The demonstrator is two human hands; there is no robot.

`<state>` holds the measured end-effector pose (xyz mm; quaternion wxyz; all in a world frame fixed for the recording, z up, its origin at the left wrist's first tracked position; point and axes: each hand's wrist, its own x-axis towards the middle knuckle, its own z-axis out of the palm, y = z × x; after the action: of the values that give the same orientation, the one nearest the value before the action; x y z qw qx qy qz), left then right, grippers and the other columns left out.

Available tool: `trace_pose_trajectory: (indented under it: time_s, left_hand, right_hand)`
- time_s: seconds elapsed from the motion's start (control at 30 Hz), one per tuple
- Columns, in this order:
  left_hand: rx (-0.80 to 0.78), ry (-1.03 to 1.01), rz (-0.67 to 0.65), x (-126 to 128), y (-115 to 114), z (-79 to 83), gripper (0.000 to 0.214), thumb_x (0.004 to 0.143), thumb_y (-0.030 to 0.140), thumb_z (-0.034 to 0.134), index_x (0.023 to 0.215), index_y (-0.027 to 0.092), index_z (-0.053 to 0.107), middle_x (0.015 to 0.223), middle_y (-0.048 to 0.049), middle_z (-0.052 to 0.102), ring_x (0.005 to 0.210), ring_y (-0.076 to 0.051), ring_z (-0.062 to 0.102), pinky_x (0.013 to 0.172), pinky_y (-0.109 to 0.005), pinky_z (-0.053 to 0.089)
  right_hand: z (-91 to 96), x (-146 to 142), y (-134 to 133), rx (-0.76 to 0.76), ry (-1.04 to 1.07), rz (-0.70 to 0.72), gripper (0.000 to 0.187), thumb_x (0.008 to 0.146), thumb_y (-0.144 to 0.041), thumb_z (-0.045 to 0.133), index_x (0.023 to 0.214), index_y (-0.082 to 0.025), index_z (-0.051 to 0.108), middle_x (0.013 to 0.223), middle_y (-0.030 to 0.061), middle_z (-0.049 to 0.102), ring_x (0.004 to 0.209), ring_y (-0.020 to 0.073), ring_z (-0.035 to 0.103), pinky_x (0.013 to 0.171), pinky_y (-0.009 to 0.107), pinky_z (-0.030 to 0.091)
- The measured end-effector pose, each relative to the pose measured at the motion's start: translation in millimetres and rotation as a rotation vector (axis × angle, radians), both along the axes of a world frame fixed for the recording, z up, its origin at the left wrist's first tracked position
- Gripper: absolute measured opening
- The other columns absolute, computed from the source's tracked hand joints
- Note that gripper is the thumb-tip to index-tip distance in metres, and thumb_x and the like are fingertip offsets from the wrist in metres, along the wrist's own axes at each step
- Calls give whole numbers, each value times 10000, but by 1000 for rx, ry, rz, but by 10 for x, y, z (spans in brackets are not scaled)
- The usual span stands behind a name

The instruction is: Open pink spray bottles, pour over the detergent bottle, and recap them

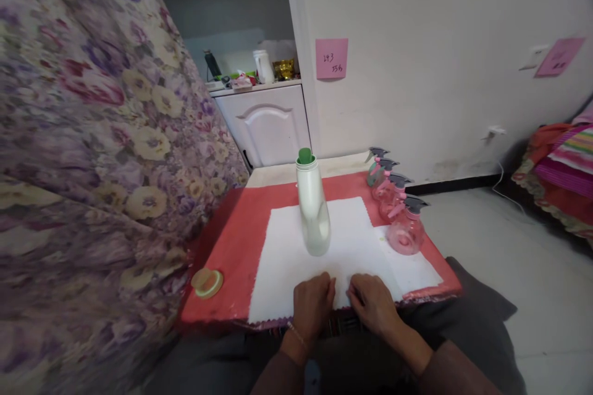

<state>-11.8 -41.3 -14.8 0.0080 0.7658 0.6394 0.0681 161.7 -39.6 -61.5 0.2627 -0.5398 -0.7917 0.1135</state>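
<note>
Both hands rest at the near edge of the table (236,231), side by side with a small gap between them: the left hand (314,299) has its fingers curled in to a loose fist, and the right hand (372,301) is clenched in much the same way, knuckles up. A beaded band (297,334) circles the left wrist. Just beyond the hands, clear of both, a tall pale-green bottle (312,197) with a side handle stands upright on a white cloth (280,253), and a green stopper (304,155) shows at its mouth. The white cloth lies over a red cover (227,253). Along the right side, a row of four spray bottles (406,238) with dark heads runs away from the person, the nearest one pink, and near the left edge lies a round lid (208,284)
</note>
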Motion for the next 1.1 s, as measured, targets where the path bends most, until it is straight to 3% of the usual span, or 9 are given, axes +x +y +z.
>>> trace_pose_trajectory:
  time_s: [0.1,0.3,0.53,0.8,1.1]
  left_hand:
    - [8,-1,31,-20,0,14,328,1007,340,359,836,230,616,790,-17,717,732,-183,668,591,-311,297]
    - [-31,13,33,-9,-10,-119,266,962,301,453,802,226,653,779,-30,729,720,-195,668,577,-303,297]
    - [-33,2,27,-18,-30,-147,268,975,319,436,834,228,645,797,-31,725,739,-191,660,599,-294,318]
    - [-6,6,20,-15,-42,-160,268,976,331,433,835,229,636,790,-22,721,731,-198,663,578,-308,300]
    - [23,19,2,-54,-25,-181,293,985,340,405,839,230,634,786,-19,721,739,-197,671,577,-308,300]
  right_hand:
    - [19,-3,-14,-7,-1,0,134,888,-212,503,762,-207,549,737,1,587,725,182,509,699,301,277]
    - [38,5,-16,1,1,-2,135,871,-206,513,743,-206,554,717,0,594,700,178,514,685,294,293]
    - [225,85,28,-70,76,-5,176,919,-282,487,771,-210,549,699,-2,606,687,175,534,655,277,313]
    - [17,8,40,8,-92,45,164,929,-251,464,797,-204,549,730,13,633,686,182,543,651,289,283]
    - [103,-42,45,-10,-125,-17,139,916,-231,484,810,-195,566,756,20,647,704,174,547,666,291,277]
